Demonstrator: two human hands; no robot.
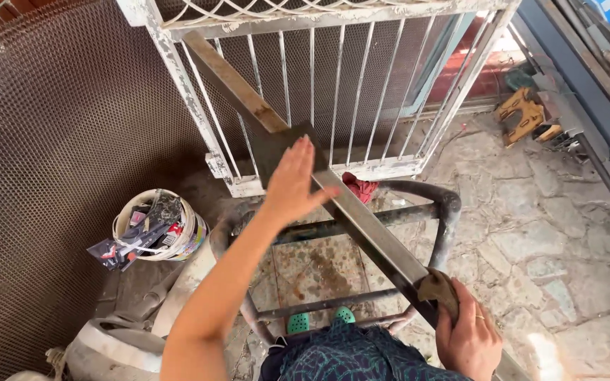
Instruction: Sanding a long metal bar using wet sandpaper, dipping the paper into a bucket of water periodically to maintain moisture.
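Right hand [469,337] grip clenched on brown rag [438,288] against metal bar [368,226]; left hand [292,180] flat, released, pressing dark sheet [277,144].

A metalworking yard was shown: a white barred gate [319,92], wire mesh [58,141], a tool bucket [157,226], stone paving [545,233].

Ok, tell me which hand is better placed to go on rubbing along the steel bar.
Left, probably. The left hand lies flat on a dark pad on the bar, arm stretched along it. The right hand grips the bar's near end through a rag.
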